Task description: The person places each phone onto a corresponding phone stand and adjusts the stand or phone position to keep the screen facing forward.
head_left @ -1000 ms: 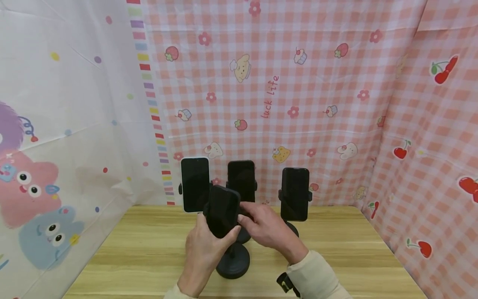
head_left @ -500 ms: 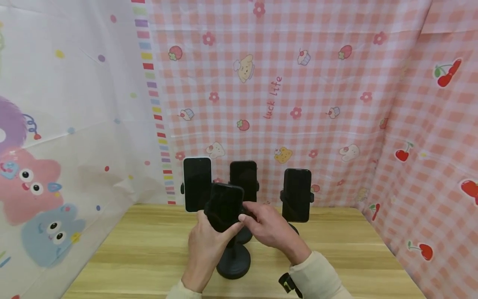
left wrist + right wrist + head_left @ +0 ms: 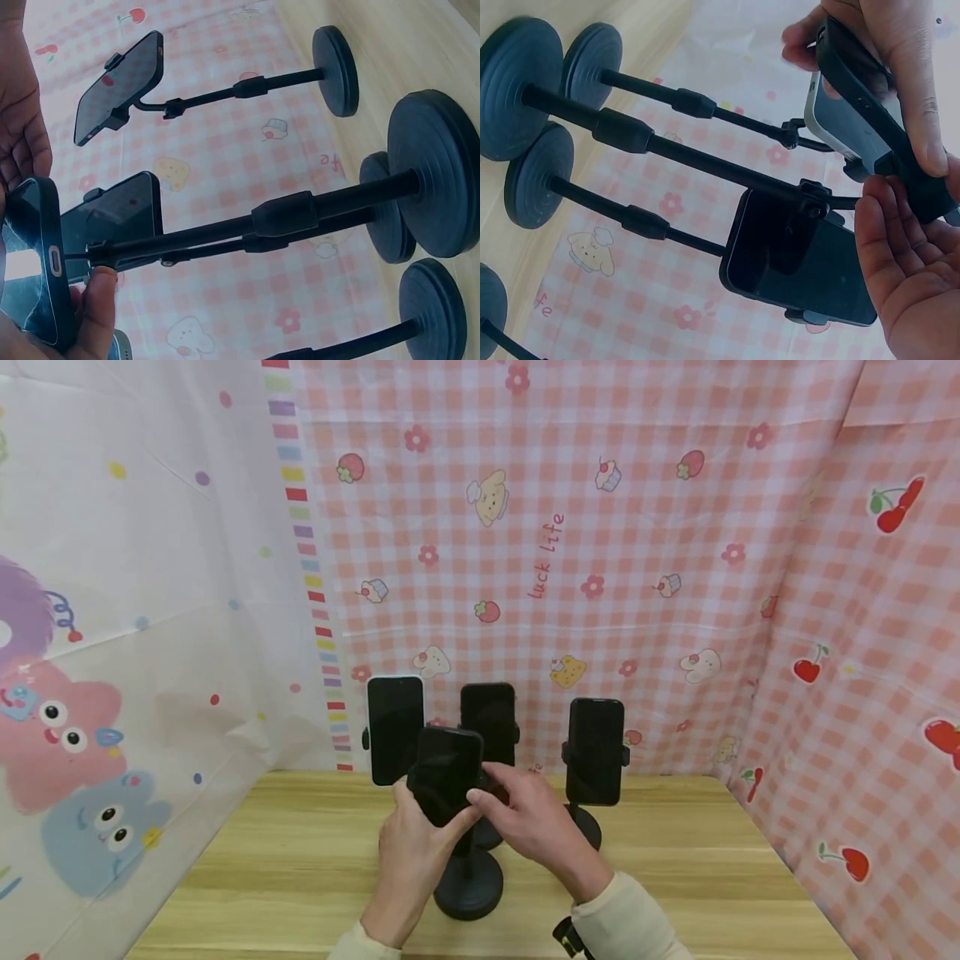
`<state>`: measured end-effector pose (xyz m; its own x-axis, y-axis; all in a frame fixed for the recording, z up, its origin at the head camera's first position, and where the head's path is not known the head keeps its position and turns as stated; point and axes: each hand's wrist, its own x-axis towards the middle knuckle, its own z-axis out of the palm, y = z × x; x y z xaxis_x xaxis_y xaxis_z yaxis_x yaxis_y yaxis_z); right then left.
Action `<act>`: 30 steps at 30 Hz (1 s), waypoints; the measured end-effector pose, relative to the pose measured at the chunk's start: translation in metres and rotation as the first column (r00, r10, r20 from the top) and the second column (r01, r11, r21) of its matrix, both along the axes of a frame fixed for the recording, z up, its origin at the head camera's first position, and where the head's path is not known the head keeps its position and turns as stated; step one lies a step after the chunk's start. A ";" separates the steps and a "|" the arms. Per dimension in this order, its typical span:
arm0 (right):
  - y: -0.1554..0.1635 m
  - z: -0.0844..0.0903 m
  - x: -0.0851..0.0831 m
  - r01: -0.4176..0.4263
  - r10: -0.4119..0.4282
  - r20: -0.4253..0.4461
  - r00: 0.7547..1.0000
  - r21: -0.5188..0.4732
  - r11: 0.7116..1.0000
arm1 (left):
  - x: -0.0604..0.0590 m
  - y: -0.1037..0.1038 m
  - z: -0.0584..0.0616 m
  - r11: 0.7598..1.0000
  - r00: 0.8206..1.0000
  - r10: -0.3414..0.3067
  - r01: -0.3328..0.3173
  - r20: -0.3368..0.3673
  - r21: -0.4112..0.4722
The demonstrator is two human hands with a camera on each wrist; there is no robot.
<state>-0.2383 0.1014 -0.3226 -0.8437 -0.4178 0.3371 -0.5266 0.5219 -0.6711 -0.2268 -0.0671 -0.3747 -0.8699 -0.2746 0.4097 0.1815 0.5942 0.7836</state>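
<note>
A black smartphone (image 3: pixel 447 768) faces me on the nearest stand, whose round black base (image 3: pixel 468 891) sits on the table. My left hand (image 3: pixel 415 852) grips the phone from its lower left, thumb lying along the lower right corner. From the other side my right hand (image 3: pixel 528 818) pinches the phone's right edge, thumb at the front and curled fingers behind. In the right wrist view, the right fingers (image 3: pixel 889 214) are curled against the black holder end. The left wrist view shows a left fingertip (image 3: pixel 101 289) beside the stand's joint. The holder's back is mostly hidden in the head view.
Behind stand a white-edged phone (image 3: pixel 396 731) at left, a black phone (image 3: pixel 489 714) in the middle and another black phone (image 3: pixel 596 752) at right, each on a stand. The wooden table (image 3: pixel 300 860) meets a checked pink cloth (image 3: pixel 645 635) at the back.
The held phone has turned a little to face me more squarely, and its tilt has changed slightly. Both hands stay on it, with the right thumb shifted slightly left.
</note>
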 end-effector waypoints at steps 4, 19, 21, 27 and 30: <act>-0.001 0.001 0.001 0.031 -0.031 0.023 0.999 -0.001 1.000 | 0.000 -0.001 -0.001 0.999 0.999 -0.030 0.029 -0.028 -0.034; 0.001 0.001 -0.001 0.096 -0.095 -0.041 0.995 0.005 0.995 | -0.001 -0.015 -0.005 0.981 0.958 -0.194 0.195 -0.212 -0.020; 0.000 0.000 -0.001 0.092 -0.092 -0.046 0.995 -0.004 0.996 | -0.001 -0.017 -0.005 0.976 0.948 -0.212 0.217 -0.239 -0.004; -0.002 -0.003 -0.001 0.109 -0.111 -0.038 0.993 -0.055 0.992 | 0.001 -0.021 -0.003 0.959 0.936 -0.260 0.279 -0.236 0.048; -0.002 -0.005 0.000 0.130 -0.132 -0.014 0.991 -0.099 0.986 | 0.002 -0.020 -0.003 0.955 0.938 -0.268 0.289 -0.218 0.068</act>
